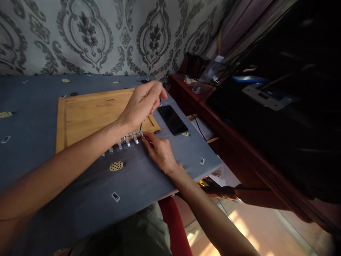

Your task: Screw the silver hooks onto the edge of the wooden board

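My left hand [145, 101] is closed above the right part of a wooden board [93, 113], its fingers curled inward. Below it a thin dark tool shaft [141, 127] points down at the end of a row of pale hooks or clips [127, 141], along the board's near edge. The handle is hidden in the hand. My right hand [160, 151] lies low at the board's near right corner, thumb and fingertips pressed together on the end clip. The board rests flat on a blue-grey cloth with pineapple prints [133, 185].
A black phone [173, 120] lies right of the board. Farther right are a dark red wooden cabinet edge [226, 121], a clear bottle [207, 75], cables and a blurred metal bracket [266, 97]. A patterned wall [117, 35] stands behind the table. Small dark items lie beyond the board.
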Demonstrator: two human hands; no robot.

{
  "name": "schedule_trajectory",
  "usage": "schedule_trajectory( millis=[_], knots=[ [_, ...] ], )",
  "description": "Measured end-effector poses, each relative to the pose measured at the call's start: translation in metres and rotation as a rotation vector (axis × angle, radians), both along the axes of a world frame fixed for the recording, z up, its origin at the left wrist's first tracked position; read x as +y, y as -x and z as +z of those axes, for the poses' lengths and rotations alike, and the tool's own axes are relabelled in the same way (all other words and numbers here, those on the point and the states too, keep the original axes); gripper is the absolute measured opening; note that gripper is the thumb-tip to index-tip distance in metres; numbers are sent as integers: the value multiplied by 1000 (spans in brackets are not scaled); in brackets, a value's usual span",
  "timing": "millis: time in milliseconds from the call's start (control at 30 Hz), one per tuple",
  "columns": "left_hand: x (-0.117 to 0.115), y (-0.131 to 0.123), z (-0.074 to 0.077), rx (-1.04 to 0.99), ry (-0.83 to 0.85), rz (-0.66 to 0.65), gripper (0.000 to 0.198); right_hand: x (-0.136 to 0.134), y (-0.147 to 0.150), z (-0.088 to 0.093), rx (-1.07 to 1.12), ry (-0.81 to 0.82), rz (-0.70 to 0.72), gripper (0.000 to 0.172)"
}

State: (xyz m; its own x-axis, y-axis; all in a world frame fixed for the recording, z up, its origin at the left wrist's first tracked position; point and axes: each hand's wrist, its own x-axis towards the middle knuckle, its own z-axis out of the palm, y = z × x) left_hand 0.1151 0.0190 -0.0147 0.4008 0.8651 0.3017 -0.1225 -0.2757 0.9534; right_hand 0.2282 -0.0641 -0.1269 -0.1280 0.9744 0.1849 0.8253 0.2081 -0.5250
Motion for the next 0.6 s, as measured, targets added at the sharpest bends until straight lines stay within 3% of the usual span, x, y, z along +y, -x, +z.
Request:
schedule_trajectory(
  millis=[133, 233, 333, 400, 533, 600],
  knots=[
    [1, 11, 4, 113, -19, -276, 28, 0, 1, 0, -6, 5, -6, 24],
    [9, 20, 4, 139, 31, -488, 31, 1, 1, 0, -9, 8, -13, 23],
    [15, 22, 2, 125, 93, -536, 35, 0, 1, 1, -11, 6, -14, 24],
    [15, 19, -1, 84, 125, -424, 35, 0, 1, 1, -10, 8, -11, 24],
    [3, 3, -9, -94, 104, 59, 38, 0, 1, 1, -15, 20, -12, 25],
    [-3, -3, -13, -159, 54, 202, 38, 0, 1, 1, -20, 23, -13, 25]
  ],
)
